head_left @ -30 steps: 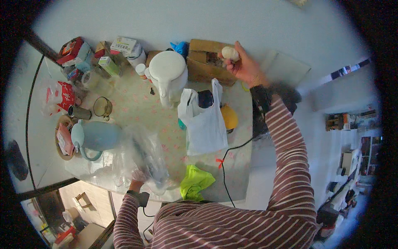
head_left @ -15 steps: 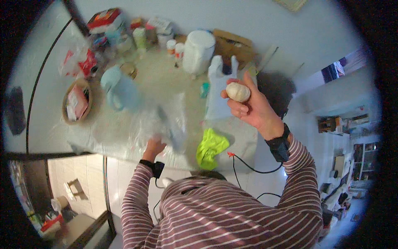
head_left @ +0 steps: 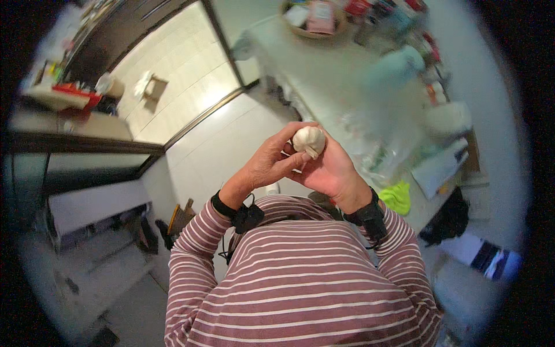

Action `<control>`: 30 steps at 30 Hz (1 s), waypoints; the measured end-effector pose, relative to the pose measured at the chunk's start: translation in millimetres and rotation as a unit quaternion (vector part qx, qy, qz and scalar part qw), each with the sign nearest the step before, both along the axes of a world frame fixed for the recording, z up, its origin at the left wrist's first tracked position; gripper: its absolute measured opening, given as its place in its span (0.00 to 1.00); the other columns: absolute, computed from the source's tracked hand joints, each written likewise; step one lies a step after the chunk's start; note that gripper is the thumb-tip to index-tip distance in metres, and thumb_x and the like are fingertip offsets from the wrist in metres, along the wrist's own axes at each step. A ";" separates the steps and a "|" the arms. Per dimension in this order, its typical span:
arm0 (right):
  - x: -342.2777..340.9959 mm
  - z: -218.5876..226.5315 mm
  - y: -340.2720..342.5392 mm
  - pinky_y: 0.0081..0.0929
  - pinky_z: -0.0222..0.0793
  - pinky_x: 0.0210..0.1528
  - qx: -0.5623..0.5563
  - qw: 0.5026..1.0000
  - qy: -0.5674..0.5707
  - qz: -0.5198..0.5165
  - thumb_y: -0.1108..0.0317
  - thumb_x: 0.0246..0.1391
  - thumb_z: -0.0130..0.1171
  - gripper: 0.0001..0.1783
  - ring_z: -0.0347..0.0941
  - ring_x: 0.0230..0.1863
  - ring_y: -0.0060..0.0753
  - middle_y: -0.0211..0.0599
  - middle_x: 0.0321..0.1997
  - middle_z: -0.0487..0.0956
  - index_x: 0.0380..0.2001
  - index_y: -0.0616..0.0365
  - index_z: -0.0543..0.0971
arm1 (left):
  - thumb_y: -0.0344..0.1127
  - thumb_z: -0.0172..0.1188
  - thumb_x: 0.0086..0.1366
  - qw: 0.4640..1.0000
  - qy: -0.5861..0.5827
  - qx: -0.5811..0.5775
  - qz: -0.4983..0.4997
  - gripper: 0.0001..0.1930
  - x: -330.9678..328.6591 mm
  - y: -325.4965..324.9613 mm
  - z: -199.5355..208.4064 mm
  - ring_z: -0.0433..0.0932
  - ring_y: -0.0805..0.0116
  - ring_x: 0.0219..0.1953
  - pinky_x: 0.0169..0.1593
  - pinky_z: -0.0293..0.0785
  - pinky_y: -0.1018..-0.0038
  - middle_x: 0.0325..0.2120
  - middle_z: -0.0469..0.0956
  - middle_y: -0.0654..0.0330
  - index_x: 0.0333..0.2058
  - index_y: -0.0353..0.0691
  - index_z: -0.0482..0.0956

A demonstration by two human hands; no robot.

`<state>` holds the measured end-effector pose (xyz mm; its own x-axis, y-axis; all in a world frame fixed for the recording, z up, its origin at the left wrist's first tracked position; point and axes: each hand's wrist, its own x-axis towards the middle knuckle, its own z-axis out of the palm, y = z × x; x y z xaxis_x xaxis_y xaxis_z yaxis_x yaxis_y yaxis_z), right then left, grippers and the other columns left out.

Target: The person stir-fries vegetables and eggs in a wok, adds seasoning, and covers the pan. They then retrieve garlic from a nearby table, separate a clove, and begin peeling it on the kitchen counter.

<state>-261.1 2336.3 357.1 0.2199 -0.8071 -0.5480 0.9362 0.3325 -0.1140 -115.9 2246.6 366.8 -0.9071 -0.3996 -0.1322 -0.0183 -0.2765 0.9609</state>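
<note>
A pale, whole garlic bulb (head_left: 307, 140) is held in front of my body, above the light floor. My left hand (head_left: 270, 161) pinches it from the left, its thumb near the stem end. Against the bulb's right side lies my right hand (head_left: 332, 170), palm turned up, its fingers partly hidden behind the bulb and the left hand. Both hands touch the garlic together. Dark straps with small boxes sit on both wrists.
A covered table (head_left: 324, 87) stretches along the right, bearing a basket (head_left: 315, 33), a light-blue pitcher (head_left: 399, 63), a white jug (head_left: 451, 118), clear plastic and a bright green cloth (head_left: 396, 198). A small stool (head_left: 155, 89) stands beyond the doorway at left.
The view has turned left, away from the table. My right hand has lowered the garlic bulb toward my body. My left hand has left the clear plastic and now grips the bulb too.
</note>
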 end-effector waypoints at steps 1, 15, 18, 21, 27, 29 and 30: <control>14.6 9.9 -5.2 0.39 0.71 0.47 -0.011 0.999 0.003 0.036 0.38 0.67 0.36 0.31 0.76 0.43 0.33 0.36 0.44 0.79 0.46 0.53 0.77 | 0.37 0.59 0.68 0.999 -0.019 0.010 0.028 0.26 21.3 1.6 7.6 0.74 0.70 0.50 0.49 0.75 0.73 0.48 0.74 0.61 0.62 0.42 0.64; 73.3 -7.6 -134.4 0.19 0.63 0.25 -0.339 0.737 0.542 0.219 0.44 0.67 0.45 0.29 0.66 0.23 0.17 0.28 0.24 0.73 0.56 0.58 0.66 | 0.39 0.52 0.71 0.905 -0.082 -0.125 0.398 0.21 96.5 -51.7 -5.4 0.79 0.73 0.36 0.40 0.77 0.74 0.36 0.79 0.58 0.59 0.40 0.66; 74.5 0.7 -164.7 0.19 0.63 0.24 -0.365 0.750 0.504 0.225 0.43 0.67 0.44 0.29 0.66 0.23 0.17 0.29 0.24 0.72 0.54 0.59 0.67 | 0.41 0.51 0.72 0.878 -0.130 -0.183 0.422 0.19 95.2 -75.3 -1.1 0.80 0.71 0.33 0.37 0.76 0.73 0.32 0.80 0.56 0.56 0.40 0.67; 79.9 6.3 -197.8 0.21 0.63 0.23 -0.384 0.722 0.514 0.257 0.44 0.68 0.42 0.29 0.66 0.22 0.18 0.30 0.24 0.73 0.54 0.61 0.66 | 0.43 0.49 0.72 0.842 -0.155 -0.220 0.467 0.18 91.5 -100.2 -2.1 0.80 0.69 0.31 0.36 0.76 0.72 0.29 0.80 0.55 0.54 0.39 0.68; 95.6 -7.1 -254.6 0.20 0.62 0.22 -0.393 0.732 0.465 0.305 0.49 0.70 0.40 0.26 0.65 0.20 0.18 0.30 0.23 0.72 0.56 0.62 0.65 | 0.46 0.46 0.74 0.836 -0.175 -0.160 0.494 0.19 105.2 -140.5 -9.7 0.77 0.71 0.26 0.33 0.74 0.73 0.26 0.78 0.57 0.55 0.39 0.68; 104.5 -14.1 -274.6 0.19 0.62 0.22 -0.364 0.759 0.430 0.327 0.50 0.71 0.39 0.26 0.64 0.20 0.17 0.29 0.24 0.72 0.57 0.62 0.65 | 0.46 0.45 0.75 0.857 -0.160 -0.101 0.480 0.19 119.0 -157.3 -11.2 0.75 0.74 0.25 0.31 0.73 0.75 0.27 0.77 0.60 0.55 0.39 0.68; 107.9 -17.1 -286.0 0.18 0.62 0.22 -0.373 0.765 0.410 0.329 0.50 0.71 0.38 0.26 0.64 0.20 0.17 0.29 0.24 0.72 0.58 0.62 0.65 | 0.46 0.44 0.75 0.867 -0.133 -0.074 0.475 0.19 125.8 -166.1 -12.2 0.74 0.75 0.26 0.31 0.72 0.76 0.28 0.77 0.61 0.56 0.40 0.68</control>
<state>-153.2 2050.3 340.0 0.5423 -0.8246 -0.1613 0.1065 0.2579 -0.9603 9.8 2080.5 354.6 -0.1049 -0.9798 -0.1704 -0.0767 -0.1629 0.9837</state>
